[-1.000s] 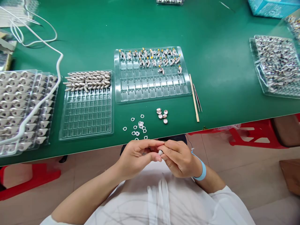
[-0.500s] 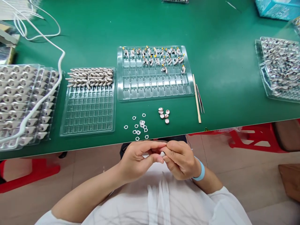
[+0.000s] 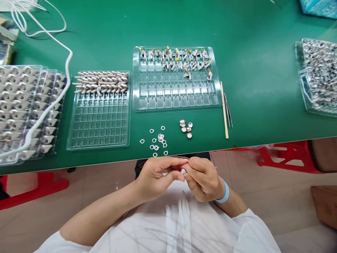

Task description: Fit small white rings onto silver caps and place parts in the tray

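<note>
Tabletop (image 3: 252,66) green under white rings (image 3: 160,137); red stools (image 3: 310,158), tiled floor (image 3: 271,200) below

Bright, even light fills the scene, leaving a broad pale sheen on the right of the bench (image 3: 252,84) and sharp glints on the clear tray (image 3: 136,88). The wide lens stretches the left sleeve (image 3: 63,243) near the edge; the small piece (image 3: 183,171) between the fingers (image 3: 172,161) lacks detail.

Just below the frame's centre, the left hand (image 3: 154,177) and right hand (image 3: 204,179) meet, fingers curled and pinching. The left forearm (image 3: 102,211) slants in from lower left, the right forearm (image 3: 234,202) from lower right.
</note>
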`<state>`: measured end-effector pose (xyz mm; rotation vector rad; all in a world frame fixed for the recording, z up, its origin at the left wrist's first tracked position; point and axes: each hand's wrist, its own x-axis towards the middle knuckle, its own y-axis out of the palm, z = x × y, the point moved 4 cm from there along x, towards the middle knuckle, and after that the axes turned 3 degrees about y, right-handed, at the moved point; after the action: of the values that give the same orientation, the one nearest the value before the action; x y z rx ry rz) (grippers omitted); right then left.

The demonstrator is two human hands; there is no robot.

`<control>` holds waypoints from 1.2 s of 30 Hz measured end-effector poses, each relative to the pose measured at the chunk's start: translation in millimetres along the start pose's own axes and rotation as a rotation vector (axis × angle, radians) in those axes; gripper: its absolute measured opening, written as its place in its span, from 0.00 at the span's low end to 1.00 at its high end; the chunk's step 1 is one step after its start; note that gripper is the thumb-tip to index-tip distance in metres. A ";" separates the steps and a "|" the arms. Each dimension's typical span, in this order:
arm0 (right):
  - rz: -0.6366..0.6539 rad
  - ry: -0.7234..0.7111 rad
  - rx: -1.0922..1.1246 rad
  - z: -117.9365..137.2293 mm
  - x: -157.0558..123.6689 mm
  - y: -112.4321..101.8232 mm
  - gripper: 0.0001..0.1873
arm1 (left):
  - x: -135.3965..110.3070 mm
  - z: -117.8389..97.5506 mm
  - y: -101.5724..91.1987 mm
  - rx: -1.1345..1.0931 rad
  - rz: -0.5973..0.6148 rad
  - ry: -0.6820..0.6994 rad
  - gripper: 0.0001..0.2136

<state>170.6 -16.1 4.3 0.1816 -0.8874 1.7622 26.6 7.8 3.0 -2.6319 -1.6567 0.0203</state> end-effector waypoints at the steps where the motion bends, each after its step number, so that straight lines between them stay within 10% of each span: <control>1: -0.011 0.003 -0.013 -1.1 0.0 0.4 0.16 | 0.2 2.1 -0.2 -0.015 -0.001 -0.021 0.13; 23: -0.074 0.104 -0.063 -2.0 1.0 -7.1 0.15 | 4.5 1.2 -6.8 -0.158 0.050 -0.212 0.17; 36: 0.148 0.154 0.156 -9.5 2.6 -7.9 0.11 | 7.3 -4.4 -8.5 -0.057 0.160 -0.293 0.15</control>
<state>179.3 -7.1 2.7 0.0813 -0.6666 1.9566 22.2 18.0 7.7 -2.9149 -1.5304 0.3859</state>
